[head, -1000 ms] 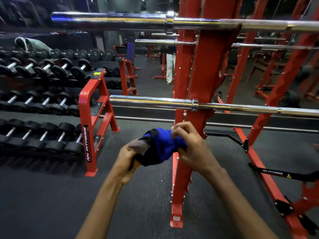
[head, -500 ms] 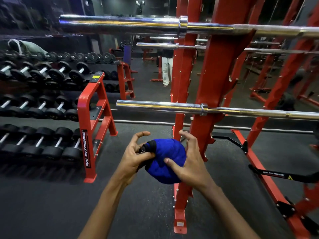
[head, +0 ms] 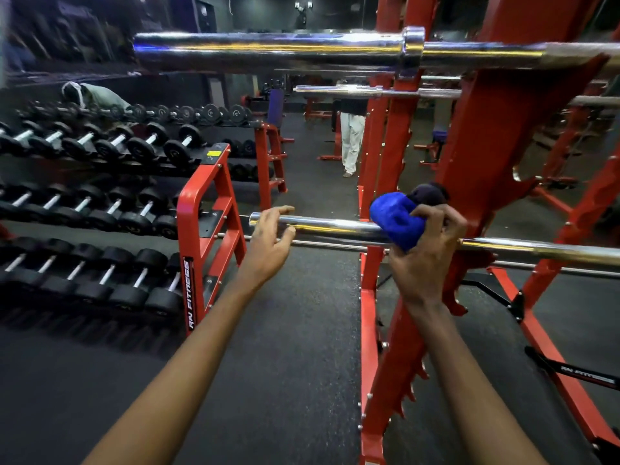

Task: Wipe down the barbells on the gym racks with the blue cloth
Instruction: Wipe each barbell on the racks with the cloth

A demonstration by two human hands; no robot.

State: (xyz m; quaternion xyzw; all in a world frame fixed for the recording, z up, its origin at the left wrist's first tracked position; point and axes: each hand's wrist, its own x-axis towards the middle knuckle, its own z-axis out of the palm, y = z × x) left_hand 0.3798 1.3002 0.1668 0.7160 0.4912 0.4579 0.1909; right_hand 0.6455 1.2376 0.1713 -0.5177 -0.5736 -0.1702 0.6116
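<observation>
The gym is dim, the far room nearly black. Overhead light streaks white and yellow glare along the top barbell (head: 268, 50) and the lower barbell (head: 335, 226). Wide-angle distortion bends the red rack (head: 385, 297) and the dumbbells (head: 100, 209) at the edges, which look soft.

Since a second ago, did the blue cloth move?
Yes. The blue cloth went up and to the right: before it was bunched between both hands below the lower barbell, and now the right hand presses it onto that bar beside the red rack upright.

Single head cam, wide-angle, looks fwd and down over lower barbell (head: 335, 226), close; red rack upright (head: 385, 297) just right of centre.
</observation>
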